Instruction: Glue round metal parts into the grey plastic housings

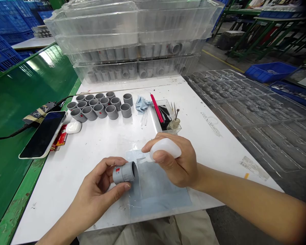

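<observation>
My left hand (102, 183) is closed around a short grey pipe fitting (122, 173) with a small red mark, its open end turned to the right. In my right hand (181, 160) is a white squeeze bottle (166, 148), tilted so that its thin clear nozzle points left at the fitting's rim. Whether the tip touches the rim I cannot tell. Both hands are above a light blue sheet (163, 197) on the white table (91, 217). Several more grey fittings (112, 112) stand upright in rows at the back left.
Stacked clear plastic trays (104, 47) of fittings stand at the back. A small tool box (178, 129) holds a red pen-like tool (156, 107), beside a crumpled blue cloth (142, 103). A phone (44, 134) and white earbud case (73, 127) lie left. Clear trays (257, 119) lie right.
</observation>
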Action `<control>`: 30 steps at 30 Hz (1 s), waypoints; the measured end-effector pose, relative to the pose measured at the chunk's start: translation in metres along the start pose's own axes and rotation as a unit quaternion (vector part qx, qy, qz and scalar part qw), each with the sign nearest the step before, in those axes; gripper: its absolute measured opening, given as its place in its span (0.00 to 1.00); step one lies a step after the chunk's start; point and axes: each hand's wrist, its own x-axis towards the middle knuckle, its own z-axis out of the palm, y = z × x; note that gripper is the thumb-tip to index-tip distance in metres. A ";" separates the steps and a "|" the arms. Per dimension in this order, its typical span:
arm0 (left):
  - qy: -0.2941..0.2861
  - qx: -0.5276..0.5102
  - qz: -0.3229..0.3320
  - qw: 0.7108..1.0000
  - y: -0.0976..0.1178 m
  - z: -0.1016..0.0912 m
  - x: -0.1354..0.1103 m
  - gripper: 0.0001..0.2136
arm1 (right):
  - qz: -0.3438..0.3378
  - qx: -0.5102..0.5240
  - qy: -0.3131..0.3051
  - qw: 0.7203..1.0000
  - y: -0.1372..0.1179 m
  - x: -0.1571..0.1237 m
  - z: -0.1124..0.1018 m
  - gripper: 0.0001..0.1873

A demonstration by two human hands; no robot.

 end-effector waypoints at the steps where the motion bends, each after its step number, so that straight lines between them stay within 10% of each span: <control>1: -0.002 0.002 -0.001 1.000 0.000 0.000 0.000 0.15 | 0.003 -0.002 -0.002 1.000 0.000 0.000 0.000 0.18; 18: -0.005 0.015 0.009 1.000 -0.001 -0.002 -0.001 0.15 | 0.038 -0.002 -0.044 0.998 0.000 -0.003 -0.001 0.23; 30: 0.012 0.062 0.017 0.998 -0.001 -0.002 -0.001 0.17 | 0.199 0.113 0.002 0.973 -0.006 -0.005 -0.005 0.26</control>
